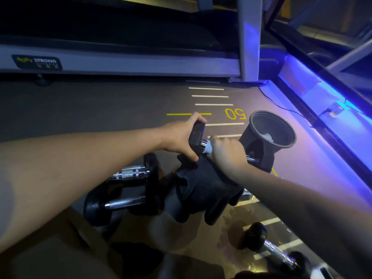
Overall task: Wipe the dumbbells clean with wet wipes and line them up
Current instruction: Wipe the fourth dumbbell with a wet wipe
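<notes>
Wiping the raised dumbbell [198, 138] above the floor [100, 109], our left hand [181, 137] grips its head while our right hand [226, 152] pinches a wet wipe [208, 148] round the bar; three dumbbells, unaligned, remain.

I read "STRONG" on the dark label [36, 62] on the treadmill frame [141, 65], its yellow first word seemingly "BODY", and a yellow "50" [235, 113] painted on the floor [100, 109].

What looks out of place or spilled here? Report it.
A wet sheen spreads over the floor beside the small dumbbell. The bucket lies tipped on its side. The other dumbbells sit jumbled, not lined up.
</notes>
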### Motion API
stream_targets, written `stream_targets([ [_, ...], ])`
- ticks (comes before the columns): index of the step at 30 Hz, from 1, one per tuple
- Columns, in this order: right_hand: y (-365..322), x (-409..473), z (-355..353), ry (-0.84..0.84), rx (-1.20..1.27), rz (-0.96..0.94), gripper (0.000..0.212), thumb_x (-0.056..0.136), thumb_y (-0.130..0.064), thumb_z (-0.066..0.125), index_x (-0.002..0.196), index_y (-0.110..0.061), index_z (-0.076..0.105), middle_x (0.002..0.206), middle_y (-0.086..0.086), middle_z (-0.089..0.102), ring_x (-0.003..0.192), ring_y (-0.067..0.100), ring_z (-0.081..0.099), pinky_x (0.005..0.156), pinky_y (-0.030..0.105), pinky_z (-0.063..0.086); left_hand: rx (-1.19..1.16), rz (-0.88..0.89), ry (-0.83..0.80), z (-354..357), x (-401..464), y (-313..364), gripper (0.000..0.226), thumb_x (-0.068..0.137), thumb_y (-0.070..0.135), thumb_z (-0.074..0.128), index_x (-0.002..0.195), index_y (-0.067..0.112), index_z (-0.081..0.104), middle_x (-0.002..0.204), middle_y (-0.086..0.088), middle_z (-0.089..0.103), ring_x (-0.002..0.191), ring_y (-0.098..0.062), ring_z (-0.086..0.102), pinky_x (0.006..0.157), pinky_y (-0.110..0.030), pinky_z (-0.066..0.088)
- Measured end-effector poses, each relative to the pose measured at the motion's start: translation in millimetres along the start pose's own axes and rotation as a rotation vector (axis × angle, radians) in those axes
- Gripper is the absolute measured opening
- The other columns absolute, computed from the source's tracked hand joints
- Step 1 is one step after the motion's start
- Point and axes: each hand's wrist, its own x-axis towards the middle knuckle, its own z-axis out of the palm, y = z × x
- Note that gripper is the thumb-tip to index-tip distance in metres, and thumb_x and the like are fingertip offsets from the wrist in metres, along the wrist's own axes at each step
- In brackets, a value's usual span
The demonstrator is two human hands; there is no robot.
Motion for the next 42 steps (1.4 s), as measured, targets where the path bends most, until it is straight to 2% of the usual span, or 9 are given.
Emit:
stream_targets([
  [3, 4, 7, -6, -0.066, 0.015, -0.037, 0.023, 0.085, -0.029, 0.062, 0.102, -0.014, 0.058, 0.094, 0.010, 0.069, 0.089, 0.035, 0.067, 0.063, 0.033, 0.038, 0.018, -0.008, 0.016, 2, 0, 2, 0.101, 0.062, 0.036, 0.092, 0.139, 0.030, 0.028, 0.102, 0.004, 0.055, 0.087, -0.022, 0.054, 0.069, -0.032, 0.038],
  [8, 27, 40, -29, -0.704, 0.615, -0.022, 0.015, 0.081, -0.007, 0.061, 0.088, 0.006, 0.064, 0.062, 0.017, 0.064, 0.047, 0.027, 0.062, 0.052, 0.031, 0.053, 0.035, -0.016, 0.028, 4, 3, 3, 0.098, 0.065, 0.034, 0.089, 0.140, 0.028, 0.027, 0.101, 0.000, 0.057, 0.085, -0.025, 0.054, 0.068, -0.033, 0.039],
  [12, 36, 56, -25, -1.056, 0.827, -0.093, 0.024, 0.084, -0.004, 0.061, 0.061, -0.001, 0.056, 0.053, 0.016, 0.050, 0.045, 0.024, 0.050, 0.060, 0.033, 0.049, 0.034, -0.021, 0.023, 5, 5, 1, 0.097, 0.066, 0.032, 0.088, 0.141, 0.028, 0.026, 0.091, 0.004, 0.055, 0.082, -0.024, 0.054, 0.067, -0.032, 0.039],
  [22, 4, -2, 11, 0.104, -0.086, -0.017, 0.021, 0.086, -0.032, 0.065, 0.094, -0.014, 0.056, 0.083, 0.008, 0.070, 0.078, 0.035, 0.069, 0.058, 0.034, 0.039, -0.001, -0.010, 0.006, 3, 7, -1, 0.102, 0.062, 0.033, 0.092, 0.140, 0.028, 0.027, 0.101, 0.000, 0.059, 0.084, -0.024, 0.058, 0.064, -0.033, 0.043],
  [24, 8, 3, 8, 0.064, -0.073, -0.015, 0.022, 0.084, -0.031, 0.066, 0.094, -0.014, 0.057, 0.084, 0.010, 0.070, 0.080, 0.036, 0.069, 0.059, 0.035, 0.039, 0.008, -0.015, 0.006, 4, 6, 0, 0.102, 0.063, 0.032, 0.091, 0.141, 0.028, 0.026, 0.099, 0.001, 0.058, 0.081, -0.022, 0.056, 0.062, -0.033, 0.041],
  [29, 30, 34, -26, -0.669, 0.619, 0.015, 0.006, 0.078, -0.008, 0.063, 0.075, -0.004, 0.060, 0.057, 0.012, 0.062, 0.053, 0.029, 0.064, 0.054, 0.031, 0.053, 0.020, -0.013, 0.010, 4, 9, 1, 0.100, 0.064, 0.032, 0.089, 0.141, 0.028, 0.026, 0.101, -0.001, 0.059, 0.084, -0.027, 0.057, 0.064, -0.033, 0.040],
  [33, 34, 41, -32, -0.914, 0.827, -0.035, 0.033, 0.084, -0.001, 0.061, 0.053, -0.011, 0.055, 0.046, 0.011, 0.050, 0.043, 0.025, 0.050, 0.067, 0.043, 0.052, -0.031, 0.002, 0.009, 6, 11, -6, 0.099, 0.064, 0.031, 0.090, 0.140, 0.028, 0.027, 0.104, 0.001, 0.056, 0.087, -0.025, 0.056, 0.065, -0.032, 0.041],
  [38, 29, 34, -29, -0.664, 0.653, -0.018, 0.014, 0.079, -0.008, 0.061, 0.066, -0.009, 0.056, 0.051, 0.008, 0.061, 0.049, 0.028, 0.063, 0.056, 0.034, 0.055, -0.135, 0.090, 0.015, 4, 18, -15, 0.098, 0.061, 0.036, 0.094, 0.136, 0.024, 0.032, 0.150, 0.004, 0.027, 0.129, -0.014, 0.041, 0.095, -0.029, 0.044],
  [42, 24, 22, -23, -0.527, 0.530, 0.010, 0.007, 0.077, -0.012, 0.061, 0.082, -0.009, 0.059, 0.056, 0.005, 0.066, 0.048, 0.026, 0.068, 0.048, 0.028, 0.054, -0.097, 0.151, -0.026, 5, 23, -12, 0.089, 0.063, 0.038, 0.092, 0.130, 0.027, 0.034, 0.126, 0.008, 0.036, 0.108, -0.013, 0.045, 0.077, -0.024, 0.040],
])
